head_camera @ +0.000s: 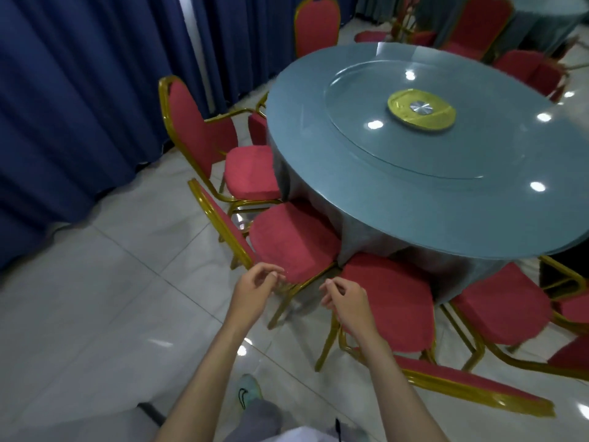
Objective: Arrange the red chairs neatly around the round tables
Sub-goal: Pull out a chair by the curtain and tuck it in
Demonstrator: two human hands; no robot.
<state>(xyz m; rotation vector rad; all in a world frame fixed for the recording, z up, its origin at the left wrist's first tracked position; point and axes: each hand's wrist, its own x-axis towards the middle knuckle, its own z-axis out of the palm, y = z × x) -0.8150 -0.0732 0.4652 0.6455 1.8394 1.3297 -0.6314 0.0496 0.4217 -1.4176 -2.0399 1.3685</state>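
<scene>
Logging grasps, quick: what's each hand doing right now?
Left hand: open, fingers loosely curled, holding nothing.
Right hand: open, fingers loosely curled, holding nothing.

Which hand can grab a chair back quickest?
Left, I think. The left hand holds nothing and hovers right beside a chair back. The right hand is over the next seat, whose own back lies down by the elbow.

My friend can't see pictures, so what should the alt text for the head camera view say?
A person's left hand and right hand hover, fingers loosely curled and empty, over red cushioned chairs with gold metal frames set around a round grey-blue table with a glass top. Dark blue curtains hang behind.
</scene>
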